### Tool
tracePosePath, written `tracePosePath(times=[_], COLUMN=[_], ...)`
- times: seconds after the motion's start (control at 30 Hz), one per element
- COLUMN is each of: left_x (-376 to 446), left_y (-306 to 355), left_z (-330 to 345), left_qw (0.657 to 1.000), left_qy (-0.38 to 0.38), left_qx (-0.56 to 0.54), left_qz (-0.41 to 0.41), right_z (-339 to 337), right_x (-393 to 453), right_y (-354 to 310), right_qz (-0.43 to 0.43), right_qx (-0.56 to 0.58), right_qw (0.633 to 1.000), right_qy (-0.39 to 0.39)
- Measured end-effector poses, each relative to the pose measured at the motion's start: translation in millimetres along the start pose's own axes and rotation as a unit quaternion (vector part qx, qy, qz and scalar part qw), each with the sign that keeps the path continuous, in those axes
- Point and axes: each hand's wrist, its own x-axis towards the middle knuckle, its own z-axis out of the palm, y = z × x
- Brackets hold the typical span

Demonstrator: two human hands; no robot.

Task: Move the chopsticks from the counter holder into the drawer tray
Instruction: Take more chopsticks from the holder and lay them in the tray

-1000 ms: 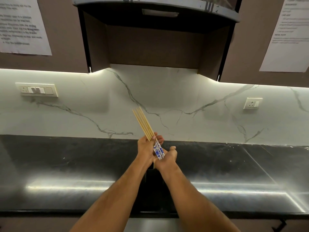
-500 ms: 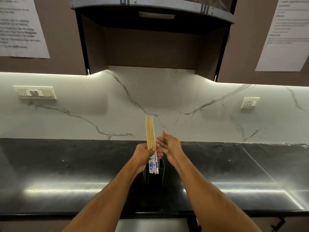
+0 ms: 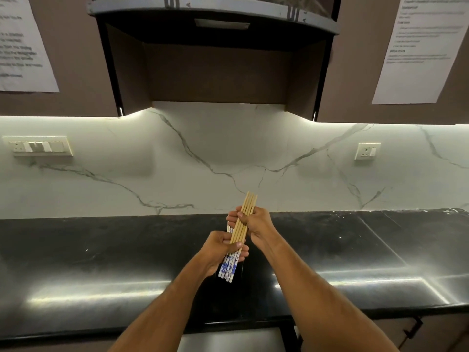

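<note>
Head view
Landmark: black stone counter, running the width of the frame under a white marbled backsplash.
Chopsticks: bundle of bamboo sticks held in the air above the middle of the counter, tilted slightly right of upright, bare tips up, blue-and-white patterned ends down.
Left hand: fingers closed round the lower part of the bundle, just above the patterned ends; thumb pressed across the sticks.
Right hand: fingers wrapped round the upper part, closed on the same bundle, bare tips poking out above the fist.
Holder: dark shape below the hands on the counter, too dim to make out; cannot tell its outline or whether anything remains in it.
Drawer tray: not in view; only a pale strip below the counter's front edge, not identifiable as a drawer.
Stage, as a judgement: bundle lifted clear and being squared up between two fists; transfer to the tray not yet begun.
Risk: sticks lie loosely side by side, patterned ends uneven; releasing one hand to open a drawer likely to let an outer stick slide out and drop onto the counter or floor.
Risk: long tips projecting upward; lowering without looking could catch the counter's front edge.
</note>
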Motion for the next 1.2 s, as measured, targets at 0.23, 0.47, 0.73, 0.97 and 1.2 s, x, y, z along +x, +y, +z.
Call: tracePosePath(times=[0.23,0.47,0.73,0.97,1.2], left_x=[3.3,7.7,14.8,20.6,3.5], left_y=[-10.0,2.2,25.6,2.5,-16.4], left_z=[6.0,-13.5,-5.6,-9.9,-39.1], left_qw=[0.988,0.861,0.633,0.688,0.731], left_qy=[0.022,0.307,0.032,0.035,0.080], left_qx=[0.149,0.337,0.746,0.711,0.673], left_qz=[0.019,0.227,0.205,0.142,0.084], right_z=[-11.7,-30.8,-21.1,-25.5,-78.6], right_x=[4.9,8.6,-1.6,-2.6,-3.1], right_y=[8.2,6.8,12.4,30.8,46.1], right_qz=[-0.011,-0.067,-0.119,-0.151,-0.111], right_qx=[-0.049,-0.457,-0.680,-0.731,-0.771], right_qw=[0.999,0.883,0.704,0.639,0.599], right_qy=[0.001,-0.080,-0.165,-0.186,-0.184])
